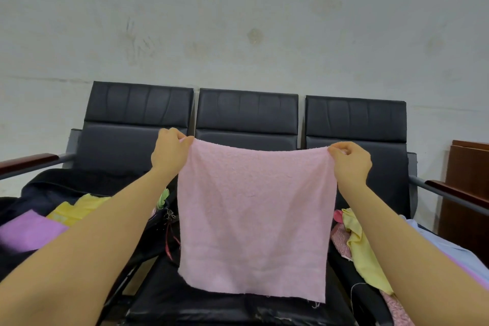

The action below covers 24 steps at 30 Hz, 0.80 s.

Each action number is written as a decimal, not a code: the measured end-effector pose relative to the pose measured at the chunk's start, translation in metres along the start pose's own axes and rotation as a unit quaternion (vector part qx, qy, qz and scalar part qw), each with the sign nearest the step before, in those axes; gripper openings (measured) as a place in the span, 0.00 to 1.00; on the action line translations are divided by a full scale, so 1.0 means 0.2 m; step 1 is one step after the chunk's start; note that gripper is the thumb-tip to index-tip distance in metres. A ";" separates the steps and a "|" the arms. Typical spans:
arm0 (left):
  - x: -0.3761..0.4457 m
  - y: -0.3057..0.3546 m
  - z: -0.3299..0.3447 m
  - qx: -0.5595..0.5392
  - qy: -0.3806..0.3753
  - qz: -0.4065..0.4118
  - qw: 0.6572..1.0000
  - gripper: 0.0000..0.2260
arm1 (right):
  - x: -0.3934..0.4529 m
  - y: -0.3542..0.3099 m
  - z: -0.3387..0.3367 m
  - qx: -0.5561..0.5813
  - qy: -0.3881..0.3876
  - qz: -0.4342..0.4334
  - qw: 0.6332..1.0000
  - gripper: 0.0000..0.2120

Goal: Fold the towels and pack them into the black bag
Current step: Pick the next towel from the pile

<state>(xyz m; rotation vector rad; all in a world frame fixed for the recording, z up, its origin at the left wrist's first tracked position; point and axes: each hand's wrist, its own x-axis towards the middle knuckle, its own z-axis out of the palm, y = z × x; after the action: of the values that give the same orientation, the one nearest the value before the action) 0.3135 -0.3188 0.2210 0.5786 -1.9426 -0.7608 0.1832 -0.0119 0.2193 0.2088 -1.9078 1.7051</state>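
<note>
A pale pink towel [254, 217] hangs spread flat in the air over the middle seat. My left hand [169, 152] pinches its top left corner and my right hand [350, 160] pinches its top right corner. The towel's lower edge hangs just above the seat cushion. The black bag [79, 182] lies open on the left seat, with folded purple [29, 230] and yellow [76, 209] towels inside it. On the right seat lies a loose pile of towels [362, 246], yellow, patterned pink and light blue.
A row of three black padded chairs [247, 111] stands against a pale wall, with wooden armrests [26, 160] at both ends. A brown wooden cabinet [465, 188] stands at the far right. A red cord and a metal clasp [170, 230] hang from the bag's edge.
</note>
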 end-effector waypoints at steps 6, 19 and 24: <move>-0.04 -0.01 0.00 -0.054 -0.007 -0.029 0.998 0.07 | -0.05 0.00 -0.01 0.094 -0.003 0.037 0.995 0.05; -0.08 0.04 0.02 -0.160 0.084 -0.076 0.981 0.09 | -0.05 -0.03 -0.01 0.102 0.057 0.022 0.993 0.06; -0.08 0.03 0.01 -0.158 0.093 -0.059 0.981 0.08 | -0.03 -0.03 -0.05 0.068 0.057 0.003 0.996 0.04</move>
<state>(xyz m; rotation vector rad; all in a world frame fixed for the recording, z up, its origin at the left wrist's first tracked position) 0.3175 -0.3041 0.2153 0.5517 -1.5873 -1.0295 0.1936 -0.0055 0.2218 0.1550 -1.7137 1.8138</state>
